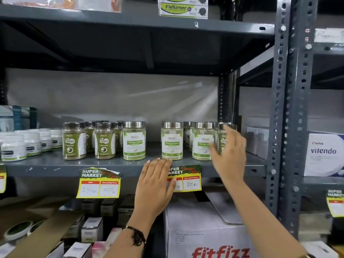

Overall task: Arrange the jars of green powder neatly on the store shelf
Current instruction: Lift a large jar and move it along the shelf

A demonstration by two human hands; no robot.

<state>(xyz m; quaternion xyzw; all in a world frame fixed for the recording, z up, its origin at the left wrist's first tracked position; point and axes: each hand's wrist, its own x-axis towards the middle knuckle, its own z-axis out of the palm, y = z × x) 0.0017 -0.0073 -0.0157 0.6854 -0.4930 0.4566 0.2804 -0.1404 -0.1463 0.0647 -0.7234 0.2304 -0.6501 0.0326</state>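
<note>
Jars of green powder stand along the front of a grey metal shelf. Two dark-lidded Gaska jars are on the left with more behind them. Silver-lidded Moringa jars follow to the right, with a gap between the first two. My left hand lies flat with its fingertips on the shelf edge below the middle Moringa jar, holding nothing. My right hand is raised with spread fingers in front of a dark-labelled jar at the right end; I cannot tell whether it touches it.
White tubs crowd the shelf's left end. Yellow price tags hang from the shelf edge. A perforated upright post bounds the right side, with a Vitendo box beyond. A fitfizz carton and small boxes sit below.
</note>
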